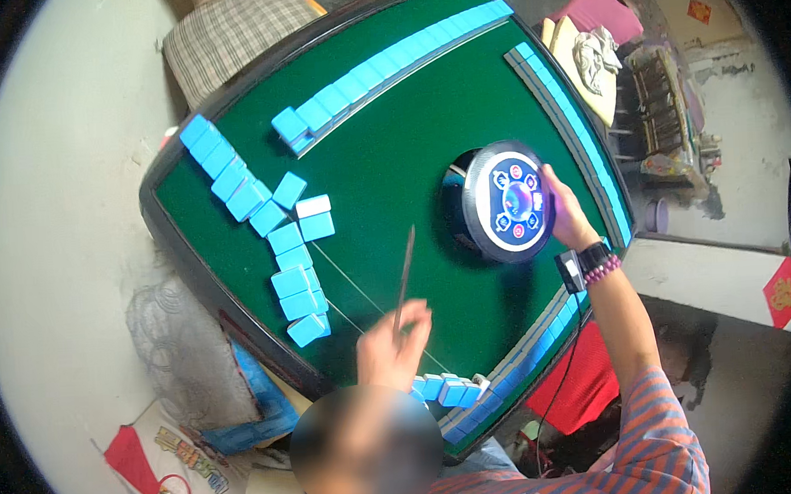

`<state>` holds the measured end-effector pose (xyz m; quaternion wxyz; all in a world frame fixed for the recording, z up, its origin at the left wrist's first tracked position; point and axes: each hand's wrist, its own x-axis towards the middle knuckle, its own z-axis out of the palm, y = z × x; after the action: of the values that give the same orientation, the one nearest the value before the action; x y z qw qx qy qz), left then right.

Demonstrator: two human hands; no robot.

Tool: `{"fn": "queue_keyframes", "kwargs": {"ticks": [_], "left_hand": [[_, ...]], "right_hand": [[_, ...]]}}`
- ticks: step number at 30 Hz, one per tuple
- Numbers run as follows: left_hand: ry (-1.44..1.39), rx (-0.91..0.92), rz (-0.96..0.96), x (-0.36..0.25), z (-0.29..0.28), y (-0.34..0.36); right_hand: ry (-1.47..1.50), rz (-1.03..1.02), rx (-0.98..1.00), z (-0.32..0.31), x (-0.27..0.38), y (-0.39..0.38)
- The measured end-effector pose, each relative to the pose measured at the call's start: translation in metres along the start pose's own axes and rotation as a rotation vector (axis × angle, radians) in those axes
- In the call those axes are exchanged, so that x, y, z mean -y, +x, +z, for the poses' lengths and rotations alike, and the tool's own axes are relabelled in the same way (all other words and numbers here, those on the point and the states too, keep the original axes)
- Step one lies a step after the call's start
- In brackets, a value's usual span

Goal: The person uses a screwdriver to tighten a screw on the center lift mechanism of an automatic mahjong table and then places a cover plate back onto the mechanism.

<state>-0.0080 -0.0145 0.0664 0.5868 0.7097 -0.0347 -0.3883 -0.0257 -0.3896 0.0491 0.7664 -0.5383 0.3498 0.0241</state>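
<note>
My right hand grips the right rim of a round black control console with a lit button panel. The console is tilted, its panel turned toward the right; its underside is hidden. In my left hand is a thin dark rod, pinched between the fingers and pointing up and away over the green felt. What kind of rod it is I cannot make out. Close to the left hand lie a few blue-backed mahjong tiles at the near edge.
A long wall of mahjong tiles runs along the far side, another row down the right. On the left, tiles lie in a broken line. A dark raised rim borders the table. A black cable hangs from my right wrist.
</note>
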Motion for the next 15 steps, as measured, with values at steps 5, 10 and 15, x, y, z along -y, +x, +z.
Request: {"fn": "queue_keyframes", "kwargs": {"ticks": [5, 10, 15], "left_hand": [[-0.37, 0.033, -0.071, -0.023, 0.056, 0.076], [-0.534, 0.062, -0.139, 0.001, 0.105, 0.11], [-0.512, 0.07, -0.095, 0.004, 0.105, 0.108]], "right_hand": [[-0.142, 0.056, -0.233, 0.0, -0.012, 0.017], [-0.111, 0.007, -0.291, -0.005, -0.02, 0.012], [-0.194, -0.014, -0.399, -0.013, -0.033, 0.014]]}}
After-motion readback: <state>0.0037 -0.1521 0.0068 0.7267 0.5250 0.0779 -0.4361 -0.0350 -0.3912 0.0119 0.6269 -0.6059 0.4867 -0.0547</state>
